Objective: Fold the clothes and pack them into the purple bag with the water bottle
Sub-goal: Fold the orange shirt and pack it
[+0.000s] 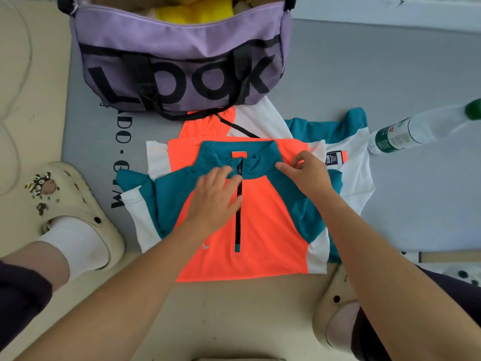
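- We see the gray mat point(364, 74) on the floor, bearing everything in the task.
- The purple bag point(179, 63) stands open at the mat's far edge; something yellow point(197, 9) already lies inside.
- The orange, teal and white shirt point(260, 230) lies flat before us, unfolded, over similar garments point(348, 147); we judge folding barely begun and packing mostly left.
- The water bottle point(406, 132) lies on its side, right of the clothes, unpacked.
- Our left hand point(216, 199) presses flat, fingers relaxed, beside the zipper.
- Our right hand point(307, 170) pinches the teal collar point(216, 152).
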A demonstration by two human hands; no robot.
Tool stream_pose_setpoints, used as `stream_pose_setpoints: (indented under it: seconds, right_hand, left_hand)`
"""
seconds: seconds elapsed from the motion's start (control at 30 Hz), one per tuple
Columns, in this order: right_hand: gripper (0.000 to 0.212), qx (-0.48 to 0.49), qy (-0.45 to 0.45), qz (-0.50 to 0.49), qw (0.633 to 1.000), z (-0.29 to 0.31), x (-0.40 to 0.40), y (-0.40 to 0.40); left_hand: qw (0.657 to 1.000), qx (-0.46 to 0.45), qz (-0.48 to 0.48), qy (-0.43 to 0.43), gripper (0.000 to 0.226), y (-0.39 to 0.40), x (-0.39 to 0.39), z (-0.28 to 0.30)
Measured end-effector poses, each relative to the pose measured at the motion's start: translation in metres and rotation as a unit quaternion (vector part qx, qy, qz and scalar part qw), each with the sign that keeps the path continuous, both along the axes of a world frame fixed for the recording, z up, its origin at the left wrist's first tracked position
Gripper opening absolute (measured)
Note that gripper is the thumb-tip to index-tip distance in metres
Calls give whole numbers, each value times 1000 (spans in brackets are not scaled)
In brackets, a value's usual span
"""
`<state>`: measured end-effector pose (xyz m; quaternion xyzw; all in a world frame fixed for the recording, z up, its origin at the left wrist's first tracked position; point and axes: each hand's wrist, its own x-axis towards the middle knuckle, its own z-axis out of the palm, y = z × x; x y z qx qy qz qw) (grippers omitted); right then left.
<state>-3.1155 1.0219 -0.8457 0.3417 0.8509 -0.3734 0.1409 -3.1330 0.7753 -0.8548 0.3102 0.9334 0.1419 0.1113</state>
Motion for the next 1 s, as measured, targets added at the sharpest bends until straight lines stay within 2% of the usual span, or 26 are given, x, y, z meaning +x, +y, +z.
stream_pose_setpoints:
  seconds: [0.07,0.17,0.2,0.27,0.33,0.37,0.43,0.5,0.57,0.67,0.77,0.87,0.9,0.93,0.97,1.0]
  right_hand:
    - [48,28,-100,116,988,8,8,19]
    - [51,131,-277,310,900,21,21,53]
    - [46,146,-315,329,878,27,25,63]
    - [35,176,-356,325,858,38,35,81]
    - [30,198,-330,302,872,44,44,95]
    - [32,186,-286,273,900,45,48,99]
    - [35,96,-179,172,964,47,56,100]
    - [41,12,-119,88,989,49,64,98]
    - [41,8,-131,102,986,48,76,100]
    - [19,34,-209,166,963,47,91,110]
    - [18,70,-254,196,945,55,94,113]
    - [24,82,-305,237,919,70,86,97]
    - [24,25,-321,232,918,76,81,87]
    - [26,-73,-331,207,918,83,75,75]
    - [32,-188,-328,169,910,89,69,64]
    - [39,-286,-317,140,893,93,64,54]
  left_hand:
    - [996,-44,-52,-64,57,15,18,-5]
    - [989,-101,-29,-107,71,26,32,-13]
    - [988,-106,-20,-111,73,28,35,-14]
    - [987,-104,-5,-126,76,31,37,-14]
    - [985,-103,6,-136,76,33,38,-14]
    - [984,-106,9,-140,77,34,39,-14]
    - [983,-113,16,-147,78,36,40,-13]
    - [981,-117,25,-155,79,39,40,-10]
    - [978,-116,30,-170,78,42,39,-7]
    - [973,-122,32,-192,76,43,34,-1]
    - [972,-129,39,-195,71,47,33,8]
    - [981,-7,67,-182,44,64,44,21]
    - [964,52,106,-237,36,71,50,26]
    - [923,105,164,-331,37,79,54,32]
    - [852,155,234,-441,43,85,59,39]
    - [761,193,303,-541,49,89,62,44]
